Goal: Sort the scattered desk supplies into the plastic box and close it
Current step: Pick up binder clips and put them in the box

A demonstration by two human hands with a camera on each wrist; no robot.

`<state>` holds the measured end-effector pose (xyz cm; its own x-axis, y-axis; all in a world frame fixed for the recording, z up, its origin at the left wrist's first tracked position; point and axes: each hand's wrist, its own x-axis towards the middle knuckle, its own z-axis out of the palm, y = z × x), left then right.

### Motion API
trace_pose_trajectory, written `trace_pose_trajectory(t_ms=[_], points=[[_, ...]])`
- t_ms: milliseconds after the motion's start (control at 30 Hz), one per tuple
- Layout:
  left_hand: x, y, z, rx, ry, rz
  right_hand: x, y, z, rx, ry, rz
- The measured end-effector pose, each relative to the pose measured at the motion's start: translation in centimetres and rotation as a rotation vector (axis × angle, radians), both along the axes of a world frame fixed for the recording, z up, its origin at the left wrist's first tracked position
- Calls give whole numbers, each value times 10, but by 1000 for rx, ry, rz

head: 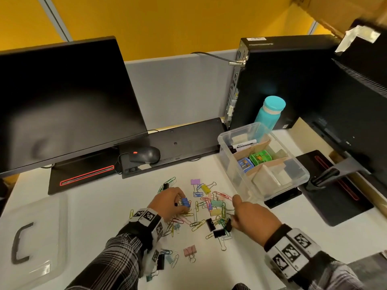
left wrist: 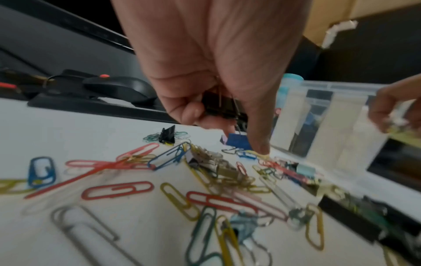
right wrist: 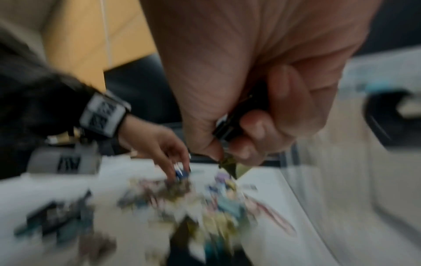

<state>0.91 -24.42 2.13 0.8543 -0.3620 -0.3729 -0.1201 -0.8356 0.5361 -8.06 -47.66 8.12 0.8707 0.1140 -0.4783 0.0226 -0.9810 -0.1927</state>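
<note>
Coloured paper clips (head: 196,223) and binder clips (head: 205,189) lie scattered on the white desk (head: 104,206). My left hand (head: 171,203) is over the pile's left side. It grips a black binder clip (left wrist: 218,106) in its curled fingers, and one finger reaches down beside a blue binder clip (head: 185,201). My right hand (head: 251,214) is at the pile's right side, fingers curled round another black binder clip (right wrist: 237,124). The open clear plastic box (head: 240,130), split by cardboard dividers, stands behind the right hand. Its lid (head: 35,233) lies at the far left.
A monitor (head: 62,101), mouse (head: 146,154) and black keyboard (head: 188,141) line the back of the desk. A teal bottle (head: 270,114) and a computer tower (head: 282,80) stand behind the box. A second monitor's stand (head: 335,185) is to the right.
</note>
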Motion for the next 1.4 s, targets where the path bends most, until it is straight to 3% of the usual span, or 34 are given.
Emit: trace_pose_trajectory(t_ms=[133, 233, 367, 467, 567, 667, 767, 833, 900, 1100, 1267, 1400], points=[[1, 10, 5, -157, 58, 96, 14, -21, 52, 270, -210, -34], [-1, 16, 7, -209, 63, 109, 36, -46, 67, 151, -314, -175], [-4, 18, 8, -239, 52, 107, 56, -58, 48, -12, -236, -249], [-6, 18, 9, -243, 42, 99, 61, -59, 28, 19, -180, -229], [-9, 18, 10, -242, 35, 99, 59, -67, 22, 176, -154, -289], [-11, 16, 10, -230, 23, 86, 55, -90, 24, 309, -343, -409], [-15, 6, 16, -225, 16, 61, 51, -118, 20, 229, -646, -531], [-17, -10, 28, -200, -23, -6, 49, -132, 6, 123, -737, -579], [-18, -37, 46, -179, -76, -93, 47, -138, -12, 87, -694, -609], [-7, -141, 98, -167, -389, -363, 44, -139, -33, 202, -664, -662], [-2, -203, 91, 81, -505, -624, 42, -140, -35, 218, -690, -646], [0, -213, 66, 266, -464, -674, 41, -140, -35, 222, -696, -642]])
